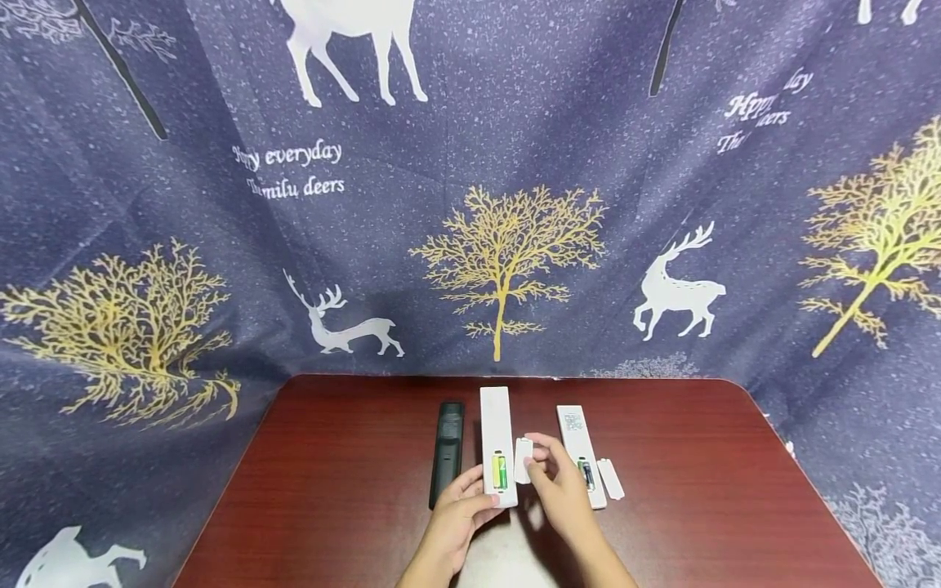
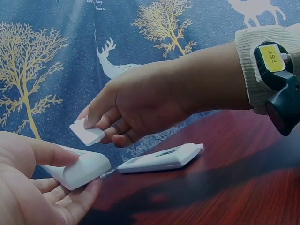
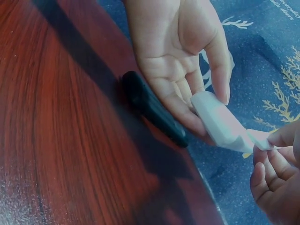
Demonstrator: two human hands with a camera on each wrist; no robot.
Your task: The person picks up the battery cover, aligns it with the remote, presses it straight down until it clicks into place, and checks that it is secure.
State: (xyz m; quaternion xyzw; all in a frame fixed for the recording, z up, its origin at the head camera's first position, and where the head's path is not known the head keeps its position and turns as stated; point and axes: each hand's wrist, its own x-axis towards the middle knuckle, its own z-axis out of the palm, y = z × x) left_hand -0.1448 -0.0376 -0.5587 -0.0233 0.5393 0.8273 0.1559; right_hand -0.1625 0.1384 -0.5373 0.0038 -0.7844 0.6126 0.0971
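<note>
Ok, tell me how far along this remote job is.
Looks done: batteries sit in the white remote held by the left hand, and a dark battery shows in the other white remote. In hand: the right hand pinches a cover beside the held remote; removing or fitting, I can't tell. Left, probably: covering both, since both are open; a loose cover lies beside the second. What the black remote needs is unclear.

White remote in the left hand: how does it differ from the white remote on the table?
The held remote is in the left hand; the lying remote on the table. The held remote shows yellow-green batteries, the lying remote a dark battery. Beside the held remote the right hand pinches a cover; beside the lying remote lies a second cover. Both are white, battery compartments uncovered.
</note>
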